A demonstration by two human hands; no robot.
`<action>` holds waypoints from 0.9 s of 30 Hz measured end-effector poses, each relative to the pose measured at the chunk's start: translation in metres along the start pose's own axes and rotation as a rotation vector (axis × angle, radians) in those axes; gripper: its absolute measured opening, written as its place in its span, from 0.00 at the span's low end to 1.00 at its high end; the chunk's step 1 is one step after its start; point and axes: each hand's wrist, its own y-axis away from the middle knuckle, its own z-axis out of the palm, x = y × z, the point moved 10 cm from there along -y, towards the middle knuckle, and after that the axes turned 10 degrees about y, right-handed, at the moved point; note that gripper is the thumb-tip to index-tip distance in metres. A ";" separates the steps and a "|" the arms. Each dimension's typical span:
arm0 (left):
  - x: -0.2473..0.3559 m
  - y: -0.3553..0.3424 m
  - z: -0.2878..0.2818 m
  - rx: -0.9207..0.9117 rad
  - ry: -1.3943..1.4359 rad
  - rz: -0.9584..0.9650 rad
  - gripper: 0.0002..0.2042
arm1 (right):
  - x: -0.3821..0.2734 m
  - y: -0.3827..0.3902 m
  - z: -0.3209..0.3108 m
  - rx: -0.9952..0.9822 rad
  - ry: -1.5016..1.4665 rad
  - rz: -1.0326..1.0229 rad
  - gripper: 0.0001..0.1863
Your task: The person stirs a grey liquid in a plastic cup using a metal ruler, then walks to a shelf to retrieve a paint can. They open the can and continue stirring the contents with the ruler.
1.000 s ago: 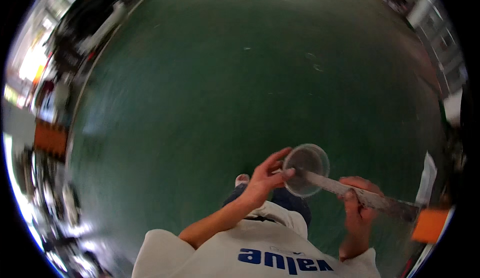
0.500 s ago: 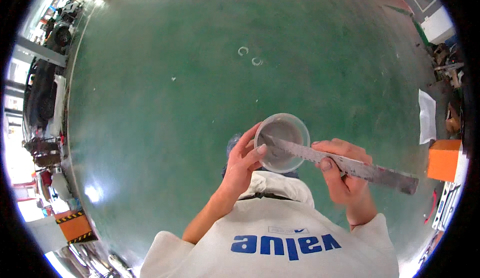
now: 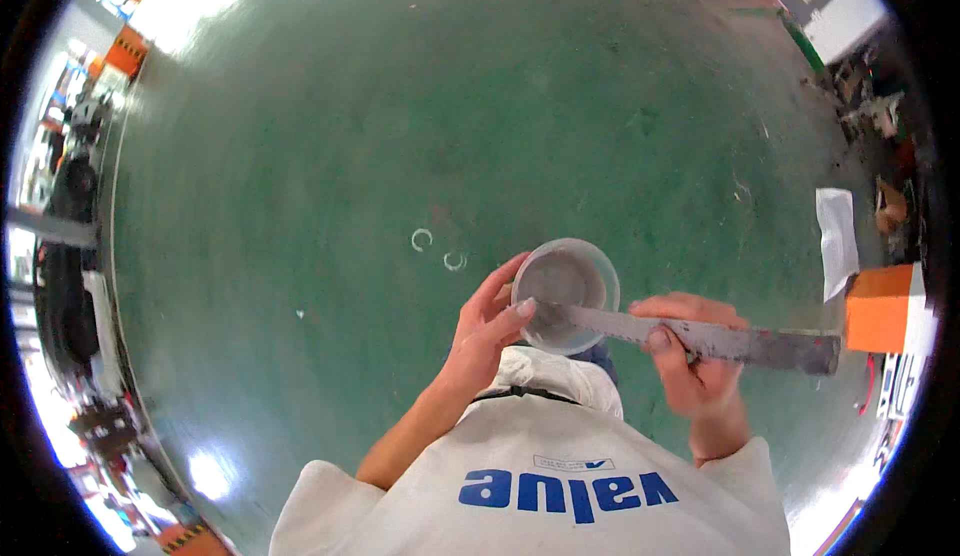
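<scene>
My left hand grips a translucent plastic cup from its left side, thumb at the near rim. The cup has a grey substance in it. My right hand is closed on a long, flat stick smeared grey, held crosswise with its left end inside the cup near my left thumb and its right end sticking out past my hand. Both hands are in front of my white shirt.
Green floor spreads around me, with two white ring marks ahead. A dark vehicle and orange-based column line the left edge. An orange block, a white sheet and clutter stand at the right.
The ring marks have come much nearer as I move forward over the floor. The stick lies more level than a second ago. Both hands keep hold of cup and stick.
</scene>
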 end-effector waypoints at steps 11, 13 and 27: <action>0.139 -0.430 0.128 -0.061 -0.064 -0.019 0.37 | 0.282 -0.332 -0.104 0.032 0.030 0.006 0.14; 0.156 -0.497 0.143 -0.003 -0.075 -0.027 0.36 | 0.334 -0.391 -0.121 0.074 0.013 0.025 0.14; 0.344 -0.986 0.250 0.052 0.066 -0.015 0.36 | 0.630 -0.873 -0.189 -0.111 0.117 -0.039 0.14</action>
